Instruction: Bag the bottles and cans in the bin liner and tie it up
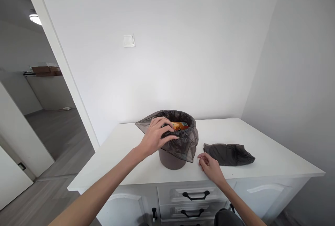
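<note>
A small bin (172, 161) stands on the white cabinet top, lined with a dark translucent trash bag (191, 142) folded out over its rim. Inside its mouth lies an orange package (180, 125) with printed markings, partly covered. My left hand (159, 132) is over the bin's opening, thumb and fingers curved and apart, fingertips beside the package; whether they touch it I cannot tell. To the right of the bin, my right hand (208, 163) rests low over the cabinet top, fingers curled with nothing visible in them. Just beyond it lies a flattened dark plastic bag (230, 154).
The white cabinet (136, 179) has drawers with black handles (196, 195) below its front edge. A wall with a light switch (129, 40) rises behind. At left, a doorway opens onto another room with cardboard boxes (45, 70) on a ledge.
</note>
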`<act>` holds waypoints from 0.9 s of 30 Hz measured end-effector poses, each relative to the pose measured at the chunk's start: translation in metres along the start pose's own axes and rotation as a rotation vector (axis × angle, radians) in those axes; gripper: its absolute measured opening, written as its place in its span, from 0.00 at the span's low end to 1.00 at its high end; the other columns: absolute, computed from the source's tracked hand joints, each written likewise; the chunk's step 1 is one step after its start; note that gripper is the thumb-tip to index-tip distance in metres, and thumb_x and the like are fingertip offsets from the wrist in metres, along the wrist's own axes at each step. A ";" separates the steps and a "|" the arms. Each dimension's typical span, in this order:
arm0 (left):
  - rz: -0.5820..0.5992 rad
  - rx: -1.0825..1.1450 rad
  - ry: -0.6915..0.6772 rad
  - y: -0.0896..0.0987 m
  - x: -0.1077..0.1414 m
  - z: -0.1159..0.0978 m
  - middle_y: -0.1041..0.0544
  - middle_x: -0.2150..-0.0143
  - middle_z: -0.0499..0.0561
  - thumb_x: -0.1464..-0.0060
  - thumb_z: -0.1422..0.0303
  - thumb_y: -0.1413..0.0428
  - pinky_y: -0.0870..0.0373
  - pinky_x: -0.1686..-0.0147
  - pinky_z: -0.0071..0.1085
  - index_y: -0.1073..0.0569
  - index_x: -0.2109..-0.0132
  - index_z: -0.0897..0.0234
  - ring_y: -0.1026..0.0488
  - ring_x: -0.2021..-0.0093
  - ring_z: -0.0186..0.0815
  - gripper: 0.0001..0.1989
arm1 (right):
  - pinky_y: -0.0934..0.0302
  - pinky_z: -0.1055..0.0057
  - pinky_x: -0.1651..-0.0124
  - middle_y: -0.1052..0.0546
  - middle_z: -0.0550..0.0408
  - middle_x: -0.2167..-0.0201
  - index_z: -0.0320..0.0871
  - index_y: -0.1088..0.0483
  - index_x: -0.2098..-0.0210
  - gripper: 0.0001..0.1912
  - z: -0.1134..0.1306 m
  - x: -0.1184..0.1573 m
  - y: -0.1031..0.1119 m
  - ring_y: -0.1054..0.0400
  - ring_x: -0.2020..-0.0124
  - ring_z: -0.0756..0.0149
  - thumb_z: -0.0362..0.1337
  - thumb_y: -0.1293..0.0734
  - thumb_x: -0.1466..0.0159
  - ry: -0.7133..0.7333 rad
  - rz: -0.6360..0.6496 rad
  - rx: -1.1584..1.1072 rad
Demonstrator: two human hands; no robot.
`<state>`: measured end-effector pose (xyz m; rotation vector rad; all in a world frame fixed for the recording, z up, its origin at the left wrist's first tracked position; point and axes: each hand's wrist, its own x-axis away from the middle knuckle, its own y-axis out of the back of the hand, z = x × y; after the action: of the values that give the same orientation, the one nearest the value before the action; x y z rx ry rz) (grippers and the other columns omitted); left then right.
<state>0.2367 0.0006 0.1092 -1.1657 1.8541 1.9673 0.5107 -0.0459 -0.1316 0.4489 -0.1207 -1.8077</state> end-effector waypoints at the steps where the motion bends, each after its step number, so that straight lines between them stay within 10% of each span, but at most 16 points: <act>1: 0.004 -0.006 0.002 0.004 0.002 -0.004 0.20 0.49 0.52 0.37 0.56 0.40 0.38 0.38 0.46 0.21 0.58 0.56 0.30 0.41 0.45 0.10 | 0.40 0.67 0.67 0.25 0.58 0.76 0.47 0.30 0.61 0.12 0.000 0.001 0.000 0.32 0.76 0.62 0.46 0.39 0.37 0.000 0.001 0.007; 10: -0.139 -0.083 0.532 0.029 0.010 0.026 0.27 0.40 0.61 0.38 0.52 0.44 0.35 0.40 0.48 0.28 0.43 0.60 0.31 0.39 0.51 0.22 | 0.38 0.67 0.70 0.22 0.55 0.72 0.45 0.29 0.62 0.18 0.012 -0.007 0.000 0.31 0.76 0.63 0.53 0.32 0.40 -0.140 0.078 -0.199; 17: -0.032 0.361 1.081 0.056 -0.005 0.064 0.18 0.63 0.56 0.62 0.49 0.29 0.30 0.68 0.35 0.25 0.56 0.62 0.21 0.66 0.45 0.30 | 0.28 0.67 0.62 0.20 0.54 0.67 0.46 0.28 0.60 0.22 0.116 -0.058 0.030 0.24 0.70 0.65 0.59 0.31 0.36 -0.386 0.292 -0.705; 21: 0.004 0.473 1.111 0.062 -0.012 0.067 0.23 0.76 0.48 0.65 0.52 0.28 0.34 0.75 0.32 0.25 0.63 0.62 0.29 0.78 0.37 0.25 | 0.28 0.71 0.67 0.19 0.54 0.66 0.45 0.26 0.59 0.16 0.164 -0.084 0.049 0.25 0.68 0.65 0.50 0.26 0.37 -0.298 0.341 -0.726; 27: -0.212 0.476 0.994 0.060 -0.027 0.064 0.25 0.69 0.46 0.50 0.57 0.38 0.36 0.77 0.28 0.27 0.51 0.60 0.31 0.75 0.32 0.20 | 0.29 0.75 0.72 0.20 0.56 0.69 0.44 0.26 0.58 0.17 0.191 -0.112 0.060 0.27 0.72 0.68 0.30 0.23 0.45 -0.266 0.053 -0.751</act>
<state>0.1920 0.0571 0.1662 -2.2409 2.2413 0.7367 0.5204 0.0139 0.0895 -0.3240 0.3540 -1.7060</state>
